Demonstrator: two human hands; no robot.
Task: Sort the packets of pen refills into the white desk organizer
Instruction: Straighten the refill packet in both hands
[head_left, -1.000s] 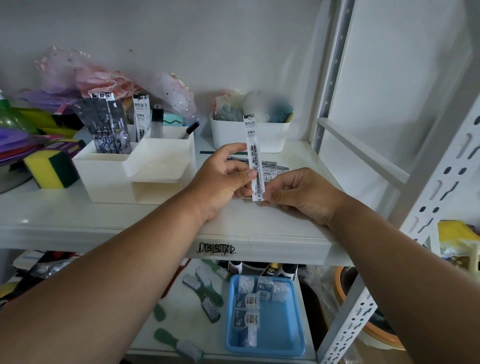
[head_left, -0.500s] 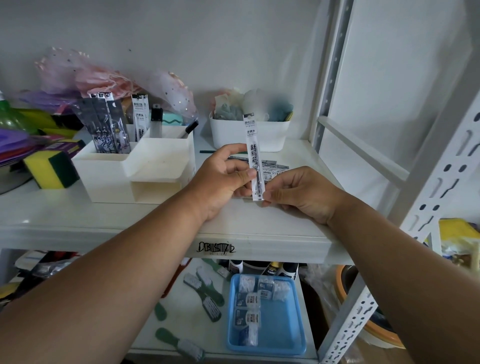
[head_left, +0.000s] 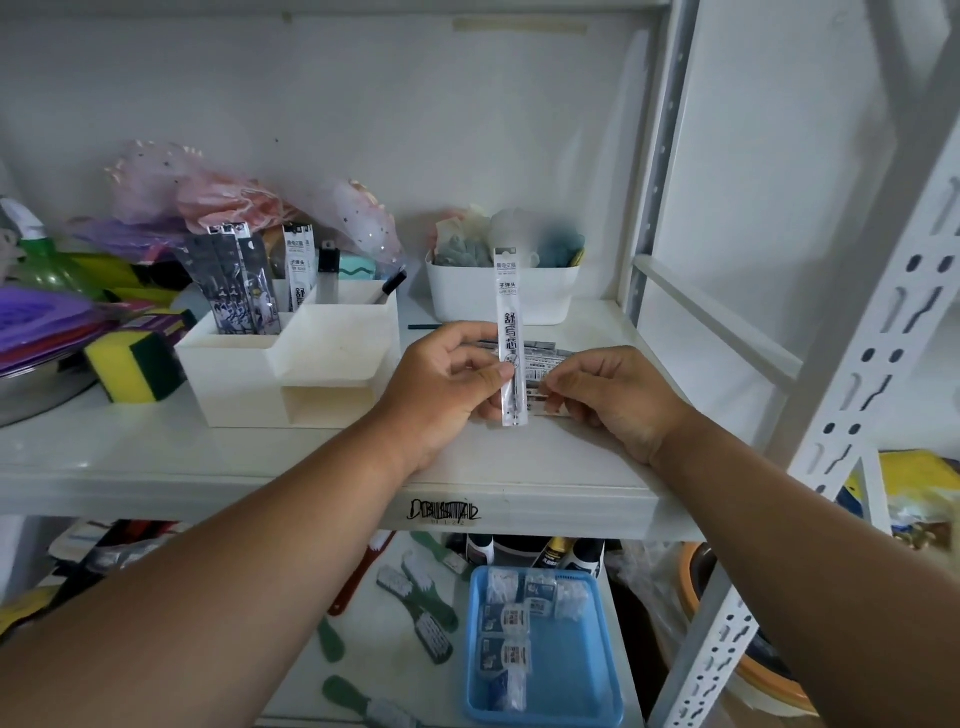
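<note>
My left hand (head_left: 447, 387) pinches a white refill packet (head_left: 508, 312) and holds it upright above the shelf. Just right of it, my right hand (head_left: 610, 397) lies on a small pile of refill packets (head_left: 540, 361) flat on the shelf, its fingers curled over their near ends. The white desk organizer (head_left: 291, 364) stands to the left. Dark packets (head_left: 234, 291) stand in its back left compartment and a white packet (head_left: 300, 270) in the one behind.
A white bin (head_left: 501, 293) of soft items sits behind the hands. A yellow-green sponge (head_left: 132, 366) and a metal bowl (head_left: 31, 392) lie left of the organizer. A white rack post (head_left: 852, 395) stands at right. A blue tray (head_left: 545, 660) rests on the lower shelf.
My right hand has let go of the upright packet's lower end and shifted slightly right onto the pile. The left hand keeps the packet upright.
</note>
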